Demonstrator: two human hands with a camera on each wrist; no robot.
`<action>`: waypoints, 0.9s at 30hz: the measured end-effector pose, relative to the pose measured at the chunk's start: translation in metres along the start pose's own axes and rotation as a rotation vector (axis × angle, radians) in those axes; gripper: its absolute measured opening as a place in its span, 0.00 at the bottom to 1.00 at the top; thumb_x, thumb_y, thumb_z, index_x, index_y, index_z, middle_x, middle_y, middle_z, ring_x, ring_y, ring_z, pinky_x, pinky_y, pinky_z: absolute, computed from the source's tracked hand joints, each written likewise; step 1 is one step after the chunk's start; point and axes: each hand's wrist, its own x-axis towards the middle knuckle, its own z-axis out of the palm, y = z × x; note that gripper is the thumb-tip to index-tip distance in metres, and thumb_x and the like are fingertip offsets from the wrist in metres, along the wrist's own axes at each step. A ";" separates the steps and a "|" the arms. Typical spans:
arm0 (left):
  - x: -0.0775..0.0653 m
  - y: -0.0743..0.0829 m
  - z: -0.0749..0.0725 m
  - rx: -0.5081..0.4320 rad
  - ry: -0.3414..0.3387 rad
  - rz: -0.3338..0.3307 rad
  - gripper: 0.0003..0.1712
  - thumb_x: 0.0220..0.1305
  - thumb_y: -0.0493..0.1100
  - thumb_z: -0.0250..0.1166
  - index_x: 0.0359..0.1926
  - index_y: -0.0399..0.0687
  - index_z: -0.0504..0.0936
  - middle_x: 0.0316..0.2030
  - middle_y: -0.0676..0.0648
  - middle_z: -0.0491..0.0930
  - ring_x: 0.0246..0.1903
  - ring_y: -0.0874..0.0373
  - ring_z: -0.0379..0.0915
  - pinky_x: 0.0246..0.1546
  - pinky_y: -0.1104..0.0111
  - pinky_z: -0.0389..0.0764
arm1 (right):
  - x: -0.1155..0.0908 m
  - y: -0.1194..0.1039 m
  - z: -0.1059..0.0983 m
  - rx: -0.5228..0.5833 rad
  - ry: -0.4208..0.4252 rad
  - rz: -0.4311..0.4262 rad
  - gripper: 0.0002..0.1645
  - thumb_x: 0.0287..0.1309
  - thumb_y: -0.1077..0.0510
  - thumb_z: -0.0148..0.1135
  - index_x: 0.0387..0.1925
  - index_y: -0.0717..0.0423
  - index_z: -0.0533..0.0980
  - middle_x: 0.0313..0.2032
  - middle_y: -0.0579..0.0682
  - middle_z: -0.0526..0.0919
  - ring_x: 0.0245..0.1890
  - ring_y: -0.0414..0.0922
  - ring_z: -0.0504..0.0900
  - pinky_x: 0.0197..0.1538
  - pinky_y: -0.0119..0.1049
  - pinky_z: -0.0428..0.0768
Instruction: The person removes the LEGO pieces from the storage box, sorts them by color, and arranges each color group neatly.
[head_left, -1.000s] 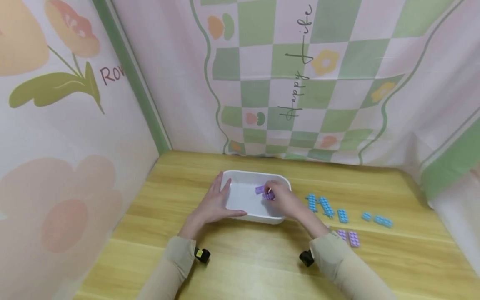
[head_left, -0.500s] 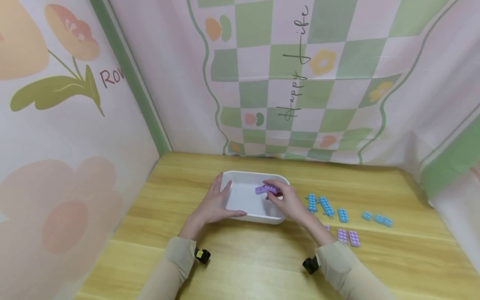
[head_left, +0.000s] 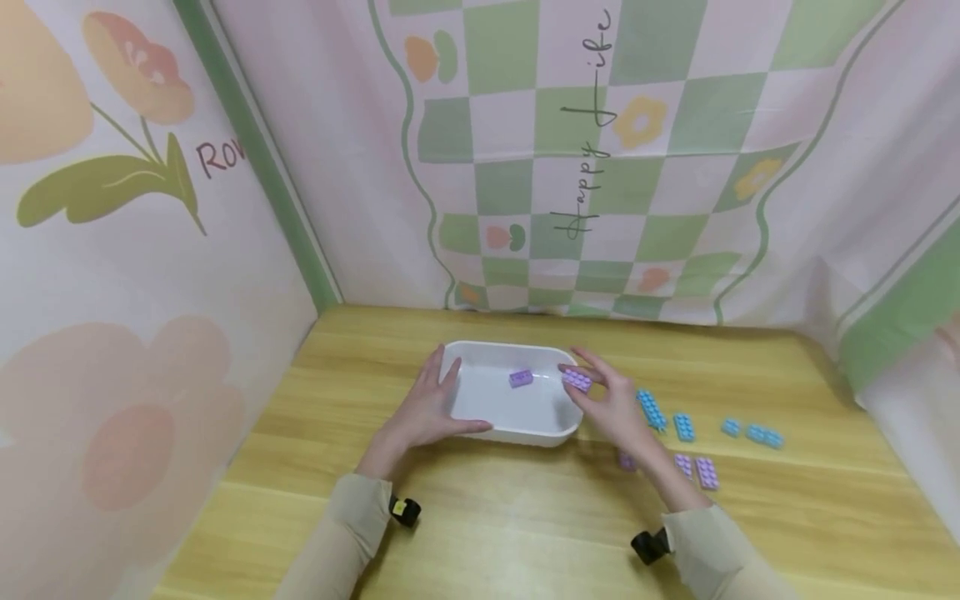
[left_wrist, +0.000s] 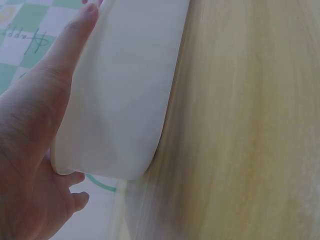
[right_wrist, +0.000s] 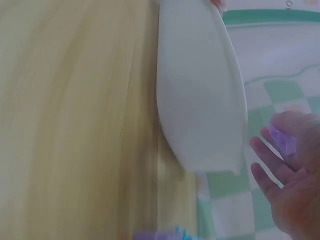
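Note:
A white plastic box (head_left: 483, 400) stands on the wooden table, with a purple building brick (head_left: 521, 379) lying inside. My left hand (head_left: 423, 408) holds its left end, thumb along the front rim and fingers around the far left corner; the left wrist view shows the thumb against the box wall (left_wrist: 125, 90). Over the right rim, my right hand (head_left: 617, 408) pinches another purple building brick (head_left: 577, 381) between thumb and fingers. In the right wrist view that brick (right_wrist: 283, 140) is partly covered by the fingers.
Right of the box lie several blue bricks (head_left: 684, 427), some joined or bearing side pieces. Purple bricks (head_left: 707, 473) lie nearer, one partly behind my right forearm. A patterned curtain (head_left: 585, 287) hangs at the table's far edge, and another covers the left side.
My right hand has lifted a purple brick from the box's interior and moved right, to above the right rim. The other purple brick stays inside. My left hand keeps its place.

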 end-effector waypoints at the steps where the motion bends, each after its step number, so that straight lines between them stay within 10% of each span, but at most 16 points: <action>1: 0.000 0.000 0.000 0.002 -0.002 0.000 0.78 0.55 0.82 0.74 0.90 0.47 0.47 0.90 0.37 0.29 0.90 0.38 0.30 0.88 0.40 0.51 | -0.004 0.002 -0.005 -0.023 0.010 0.011 0.38 0.69 0.66 0.72 0.77 0.62 0.71 0.58 0.61 0.91 0.66 0.68 0.85 0.56 0.41 0.92; 3: 0.000 0.000 0.000 0.000 -0.002 0.003 0.78 0.55 0.82 0.74 0.90 0.47 0.47 0.90 0.36 0.29 0.90 0.37 0.30 0.88 0.39 0.51 | -0.013 0.007 -0.016 -0.043 0.033 0.011 0.38 0.69 0.65 0.73 0.77 0.61 0.72 0.58 0.61 0.91 0.60 0.57 0.91 0.47 0.41 0.93; 6: 0.000 0.000 0.000 -0.006 0.001 0.005 0.77 0.55 0.81 0.74 0.90 0.47 0.48 0.90 0.36 0.29 0.90 0.36 0.30 0.88 0.38 0.51 | -0.028 0.017 -0.032 -0.085 0.076 -0.004 0.37 0.69 0.66 0.73 0.77 0.60 0.73 0.58 0.61 0.91 0.55 0.28 0.87 0.69 0.55 0.86; 7: 0.000 0.000 0.000 -0.008 0.003 0.005 0.77 0.55 0.81 0.74 0.90 0.47 0.48 0.90 0.36 0.29 0.90 0.36 0.30 0.88 0.38 0.51 | -0.033 0.021 -0.039 -0.098 0.095 -0.008 0.37 0.68 0.66 0.74 0.76 0.60 0.74 0.58 0.60 0.91 0.53 0.19 0.83 0.69 0.46 0.87; 12: 0.001 -0.001 0.000 -0.004 0.001 0.006 0.77 0.55 0.81 0.74 0.90 0.47 0.47 0.90 0.36 0.29 0.90 0.36 0.30 0.88 0.38 0.51 | -0.062 0.040 -0.070 -0.140 0.170 -0.009 0.34 0.67 0.68 0.73 0.73 0.60 0.77 0.59 0.35 0.90 0.21 0.15 0.68 0.27 0.21 0.79; 17: 0.000 0.001 -0.002 -0.006 0.000 0.008 0.77 0.55 0.80 0.75 0.90 0.47 0.47 0.90 0.36 0.28 0.90 0.37 0.29 0.88 0.38 0.50 | -0.090 0.062 -0.103 -0.188 0.218 0.028 0.31 0.70 0.68 0.70 0.72 0.63 0.77 0.55 0.09 0.78 0.43 0.06 0.72 0.42 0.05 0.74; 19: 0.000 0.001 -0.003 -0.006 0.001 0.007 0.77 0.55 0.80 0.75 0.90 0.47 0.48 0.90 0.36 0.28 0.90 0.36 0.29 0.88 0.38 0.51 | -0.100 0.071 -0.114 -0.207 0.227 0.057 0.30 0.71 0.68 0.69 0.72 0.65 0.76 0.58 0.16 0.82 0.57 0.05 0.68 0.56 0.04 0.71; 24: 0.000 0.001 -0.002 -0.003 0.002 0.009 0.77 0.56 0.81 0.74 0.90 0.47 0.49 0.90 0.35 0.29 0.90 0.35 0.30 0.88 0.37 0.52 | -0.122 0.090 -0.131 -0.260 0.219 0.113 0.28 0.70 0.71 0.67 0.70 0.73 0.75 0.61 0.69 0.87 0.51 0.03 0.64 0.50 0.02 0.70; 27: 0.001 0.001 0.000 0.000 0.005 0.012 0.76 0.56 0.82 0.74 0.90 0.47 0.49 0.90 0.35 0.30 0.90 0.35 0.31 0.88 0.38 0.52 | -0.131 0.100 -0.136 -0.329 0.207 0.137 0.29 0.71 0.68 0.68 0.71 0.70 0.76 0.61 0.79 0.82 0.50 0.06 0.66 0.54 0.01 0.64</action>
